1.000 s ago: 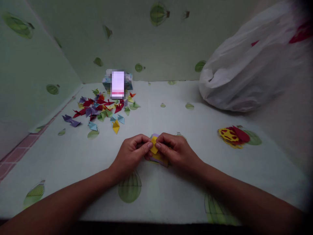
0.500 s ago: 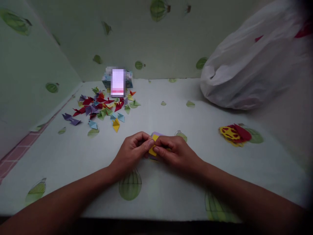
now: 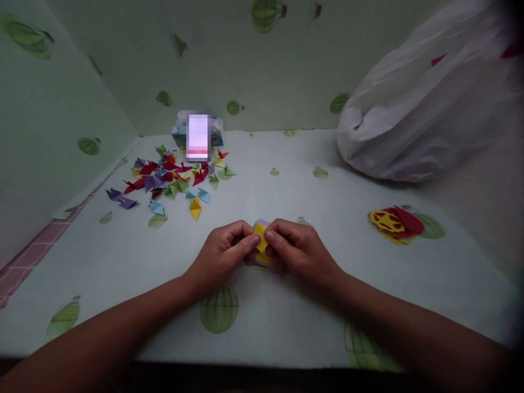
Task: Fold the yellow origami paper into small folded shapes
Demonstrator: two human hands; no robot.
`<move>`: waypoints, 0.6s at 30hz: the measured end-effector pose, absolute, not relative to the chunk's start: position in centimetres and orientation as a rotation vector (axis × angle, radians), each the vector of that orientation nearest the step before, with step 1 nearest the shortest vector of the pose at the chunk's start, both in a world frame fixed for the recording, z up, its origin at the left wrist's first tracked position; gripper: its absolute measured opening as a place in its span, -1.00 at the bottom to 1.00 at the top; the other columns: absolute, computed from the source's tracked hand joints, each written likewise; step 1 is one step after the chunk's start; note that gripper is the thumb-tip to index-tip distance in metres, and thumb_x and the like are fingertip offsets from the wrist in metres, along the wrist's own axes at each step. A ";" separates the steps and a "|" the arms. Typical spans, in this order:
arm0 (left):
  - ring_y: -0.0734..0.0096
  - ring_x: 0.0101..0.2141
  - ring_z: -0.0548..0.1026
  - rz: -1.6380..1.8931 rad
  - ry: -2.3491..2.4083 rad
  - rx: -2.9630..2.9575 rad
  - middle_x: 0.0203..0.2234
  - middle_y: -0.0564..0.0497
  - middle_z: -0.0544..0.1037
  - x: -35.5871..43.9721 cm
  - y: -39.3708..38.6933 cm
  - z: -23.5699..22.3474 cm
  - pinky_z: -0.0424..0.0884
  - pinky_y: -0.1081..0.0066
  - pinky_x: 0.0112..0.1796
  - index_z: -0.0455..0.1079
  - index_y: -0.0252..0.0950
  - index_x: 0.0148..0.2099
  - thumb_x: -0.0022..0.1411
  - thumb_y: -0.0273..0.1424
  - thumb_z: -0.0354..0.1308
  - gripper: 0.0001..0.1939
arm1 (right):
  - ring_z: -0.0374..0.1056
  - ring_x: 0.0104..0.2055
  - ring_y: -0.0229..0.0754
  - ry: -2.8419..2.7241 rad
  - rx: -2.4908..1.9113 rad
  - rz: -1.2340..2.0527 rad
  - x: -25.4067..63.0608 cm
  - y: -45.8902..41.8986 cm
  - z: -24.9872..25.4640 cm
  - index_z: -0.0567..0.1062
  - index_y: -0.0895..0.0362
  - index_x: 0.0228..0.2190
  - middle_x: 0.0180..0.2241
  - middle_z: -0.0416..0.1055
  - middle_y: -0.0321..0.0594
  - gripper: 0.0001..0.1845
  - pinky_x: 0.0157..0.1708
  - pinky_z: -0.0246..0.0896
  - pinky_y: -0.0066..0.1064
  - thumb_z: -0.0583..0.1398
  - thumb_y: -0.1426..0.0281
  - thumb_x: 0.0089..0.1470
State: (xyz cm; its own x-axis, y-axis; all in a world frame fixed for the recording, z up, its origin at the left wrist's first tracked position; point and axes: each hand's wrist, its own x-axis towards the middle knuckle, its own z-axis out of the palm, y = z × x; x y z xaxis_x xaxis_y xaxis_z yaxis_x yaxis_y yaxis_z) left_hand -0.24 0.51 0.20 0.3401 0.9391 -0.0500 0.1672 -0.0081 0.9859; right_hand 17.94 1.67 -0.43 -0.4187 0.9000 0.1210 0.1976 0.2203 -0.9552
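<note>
A small folded piece of yellow paper (image 3: pixel 261 238) is held between both hands near the middle of the table. My left hand (image 3: pixel 229 244) pinches its left edge between thumb and forefinger. On the opposite edge, my right hand (image 3: pixel 298 246) grips it the same way, fingers curled behind. Beneath the hands lies a small stack of coloured paper sheets (image 3: pixel 268 266), purple and yellow, partly covered by the fingers. Folded paper cranes (image 3: pixel 176 188) in red, purple, green, blue and yellow are heaped at the back left.
A lit phone (image 3: pixel 198 136), blurred, leans against a patterned box (image 3: pixel 216 134) behind the cranes. A large white plastic bag (image 3: pixel 393 125) bulges at the back right. Yellow and red paper cut-outs (image 3: pixel 387 221) lie to the right. Walls border the table (image 3: pixel 295 322) at left and back.
My right fingers have shifted on the yellow paper, from lying across it to pinching its right edge. More of the paper shows between the hands. The left hand stays nearly in place.
</note>
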 end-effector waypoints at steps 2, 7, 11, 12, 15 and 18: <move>0.51 -0.53 0.33 0.811 1.090 1.530 -0.61 0.11 0.40 -0.3 0.5 0.3 0.26 0.48 -0.45 0.34 -0.31 -0.43 0.28 -0.30 0.12 -0.75 | 0.15 -0.59 -0.34 -1.723 -0.980 1.347 18.0 1.7 -0.5 0.35 0.13 -0.49 -0.62 0.28 -0.37 -0.72 -0.59 0.03 -0.49 0.17 0.23 0.18; 0.53 -0.54 0.28 0.687 0.976 1.553 -0.58 0.13 0.35 -0.2 0.6 0.7 0.22 0.52 -0.50 0.35 -0.31 -0.38 0.28 -0.31 0.10 -0.78 | 0.15 -0.60 -0.36 -1.786 -0.992 1.333 18.0 1.6 -0.1 0.30 0.13 -0.60 -0.65 0.27 -0.37 -0.62 -0.58 0.03 -0.50 0.16 0.25 0.20; 0.51 -0.50 0.32 0.674 0.921 1.535 -0.54 0.10 0.38 -0.3 0.7 1.0 0.27 0.51 -0.46 0.36 -0.30 -0.36 0.30 -0.32 0.07 -0.80 | 0.15 -0.59 -0.35 -1.835 -1.003 1.241 18.0 1.6 -0.1 0.31 0.13 -0.61 -0.66 0.27 -0.35 -0.59 -0.58 0.03 -0.50 0.08 0.27 0.25; 0.50 -0.50 0.33 0.671 0.925 1.544 -0.54 0.09 0.39 -0.3 0.7 1.0 0.28 0.50 -0.46 0.36 -0.30 -0.36 0.30 -0.32 0.06 -0.79 | 0.16 -0.59 -0.35 -1.839 -0.997 1.264 18.0 1.6 -0.1 0.32 0.13 -0.60 -0.66 0.27 -0.35 -0.58 -0.58 0.04 -0.49 0.07 0.26 0.27; 0.49 -0.50 0.32 0.684 0.951 1.542 -0.53 0.09 0.38 -0.3 0.7 0.8 0.26 0.49 -0.47 0.37 -0.31 -0.34 0.28 -0.28 0.08 -0.79 | 0.15 -0.59 -0.35 -1.818 -0.990 1.302 18.1 1.8 -0.3 0.33 0.13 -0.57 -0.66 0.26 -0.37 -0.63 -0.58 0.04 -0.50 0.11 0.24 0.24; 0.48 -0.49 0.32 0.682 0.953 1.523 -0.53 0.09 0.39 -0.1 0.7 0.6 0.26 0.48 -0.45 0.39 -0.32 -0.32 0.26 -0.30 0.11 -0.81 | 0.13 -0.61 -0.36 -1.835 -1.033 1.192 18.1 1.8 -0.3 0.32 0.13 -0.57 -0.67 0.25 -0.39 -0.66 -0.60 0.01 -0.50 0.15 0.28 0.20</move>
State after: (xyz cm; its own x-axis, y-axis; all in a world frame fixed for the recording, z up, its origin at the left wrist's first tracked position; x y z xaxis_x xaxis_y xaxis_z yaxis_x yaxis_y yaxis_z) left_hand -0.15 0.70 0.61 0.5005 0.8613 -0.0875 0.1946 -0.0134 0.9808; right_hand 18.09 1.78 -0.31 -0.4315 0.8922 0.1331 0.2406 0.2560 -0.9362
